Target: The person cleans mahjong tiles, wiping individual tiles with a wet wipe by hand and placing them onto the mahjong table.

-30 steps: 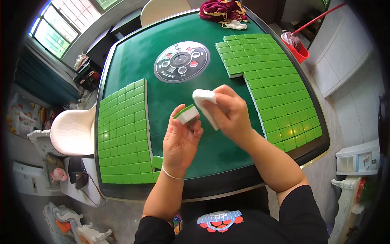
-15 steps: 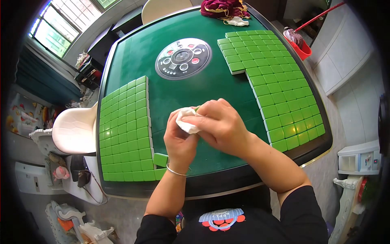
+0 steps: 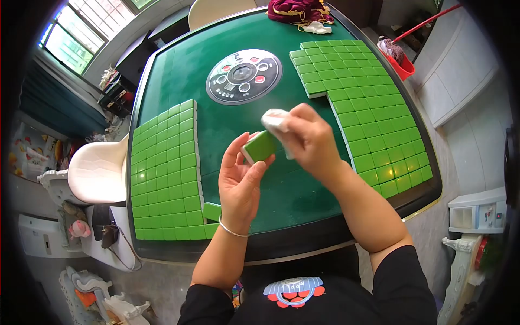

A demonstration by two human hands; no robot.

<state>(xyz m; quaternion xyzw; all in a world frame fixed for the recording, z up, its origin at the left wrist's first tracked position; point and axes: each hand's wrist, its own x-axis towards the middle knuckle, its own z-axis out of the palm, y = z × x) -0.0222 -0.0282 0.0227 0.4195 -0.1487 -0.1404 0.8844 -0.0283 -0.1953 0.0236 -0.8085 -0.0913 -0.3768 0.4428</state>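
Observation:
Between the thumb and fingers of my left hand (image 3: 239, 184) is a mahjong tile (image 3: 260, 147), its green face toward me and a white edge at its lower left. My right hand (image 3: 313, 142) pinches a white cloth (image 3: 275, 118), slightly blurred, just above and right of the tile. Rows of green-backed tiles (image 3: 165, 173) lie on the left of the green table (image 3: 281, 200), and a larger block of them (image 3: 374, 119) on the right. One loose tile (image 3: 212, 211) rests by the left block, near my left wrist.
A round control panel (image 3: 244, 76) is set in the table's middle. At the far edge lie a maroon cloth bag (image 3: 298, 11) and a crumpled white tissue (image 3: 318, 28). White chair (image 3: 97, 169) at left; red bucket (image 3: 402, 67) with a mop beyond the right edge.
Half a second ago the cloth was wrapped over the tile with both hands together. Now my right hand has lifted the cloth up and right, and the tile shows its green face.

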